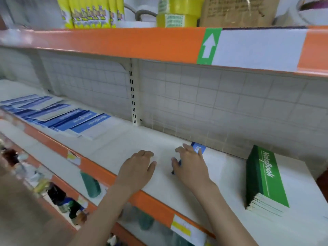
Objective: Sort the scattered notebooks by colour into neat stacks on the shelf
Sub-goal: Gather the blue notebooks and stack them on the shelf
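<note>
Blue notebook (198, 149) | under right hand (190, 163) | left hand (137, 167) flat on shelf (110, 150)

We read "NoteBook" in white on the top cover of the green stack (266, 176) near the shelf's right end, and on the blue notebooks (83, 121) toward its left end. A white arrow (209, 46) on green points up on the upper shelf's front edge.

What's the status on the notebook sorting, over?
Left hand flat on shelf, holds nothing. Right hand on blue notebook. Green stack neat; blue pile still scattered. Nothing in the way.
</note>
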Action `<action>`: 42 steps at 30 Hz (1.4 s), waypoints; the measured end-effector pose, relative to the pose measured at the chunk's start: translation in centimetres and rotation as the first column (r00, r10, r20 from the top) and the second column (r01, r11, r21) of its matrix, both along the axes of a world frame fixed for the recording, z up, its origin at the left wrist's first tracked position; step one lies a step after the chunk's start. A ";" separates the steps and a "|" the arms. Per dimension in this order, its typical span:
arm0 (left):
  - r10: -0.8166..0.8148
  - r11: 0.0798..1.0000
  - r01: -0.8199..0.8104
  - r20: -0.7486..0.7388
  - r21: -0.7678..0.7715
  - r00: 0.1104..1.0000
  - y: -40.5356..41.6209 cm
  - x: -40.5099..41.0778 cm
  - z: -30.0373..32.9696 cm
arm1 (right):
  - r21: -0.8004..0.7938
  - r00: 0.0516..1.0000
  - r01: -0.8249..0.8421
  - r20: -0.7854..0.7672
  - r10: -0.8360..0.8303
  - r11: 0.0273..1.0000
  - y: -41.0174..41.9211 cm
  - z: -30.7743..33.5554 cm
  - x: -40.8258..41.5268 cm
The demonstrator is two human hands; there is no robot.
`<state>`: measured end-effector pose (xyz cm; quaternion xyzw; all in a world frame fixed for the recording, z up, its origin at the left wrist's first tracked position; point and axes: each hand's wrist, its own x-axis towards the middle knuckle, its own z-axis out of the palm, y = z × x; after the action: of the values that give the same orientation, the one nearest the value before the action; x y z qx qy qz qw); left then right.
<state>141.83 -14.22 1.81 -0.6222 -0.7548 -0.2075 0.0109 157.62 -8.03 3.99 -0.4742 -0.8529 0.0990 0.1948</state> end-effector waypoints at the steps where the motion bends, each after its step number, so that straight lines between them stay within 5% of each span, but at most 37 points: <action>1: 0.020 1.000 -0.020 0.002 -0.007 1.000 -0.6 -1.4 0.2 | -0.003 0.999 -0.032 0.006 0.032 0.999 -0.3 0.0 -1.7; 24: 0.340 0.935 -0.331 0.051 -0.127 0.939 -12.9 -24.3 -2.2 | -0.161 0.891 -0.449 -0.004 0.454 0.879 -8.7 -3.1 -28.0; 42: 0.302 0.952 -0.301 0.021 -0.065 0.953 -7.4 -43.7 -1.0 | -0.177 0.902 -0.432 -0.086 0.424 0.884 -3.6 -2.3 -48.0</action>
<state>98.14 -21.58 0.83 -0.4965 -0.8470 -0.1897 0.0121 109.65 -11.64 1.69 -0.2886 -0.9183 0.2317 0.1405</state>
